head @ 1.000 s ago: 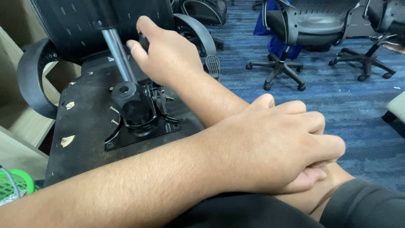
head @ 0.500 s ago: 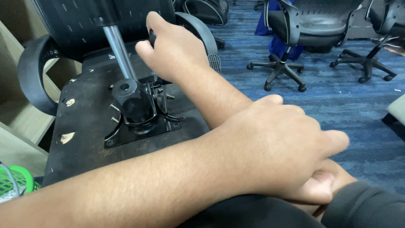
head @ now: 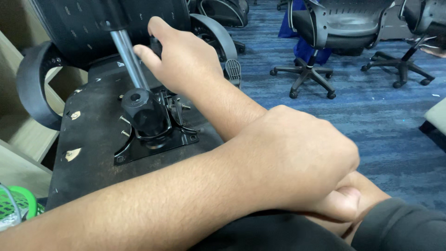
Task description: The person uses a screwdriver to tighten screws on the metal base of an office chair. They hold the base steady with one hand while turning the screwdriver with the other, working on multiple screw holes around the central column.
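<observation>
Though scuffed and dusty, black upturned chair seat (head: 93, 139) with bolted metal mechanism (head: 153, 128).

Left hand's (head: 297, 162) fingertips hidden; green object (head: 16, 209) cropped.

- An overturned black office chair seat (head: 93, 139) lies underside up, its flat base scuffed and dotted with pale marks, at the left of the view.
- A black metal mechanism plate (head: 155, 135) is bolted to the middle of the underside, with a stubby black column socket rising from it.
- A silver gas-lift rod (head: 129, 58) slants up and to the left from that socket.
- Curved black armrests (head: 30, 86) flank the seat.
</observation>
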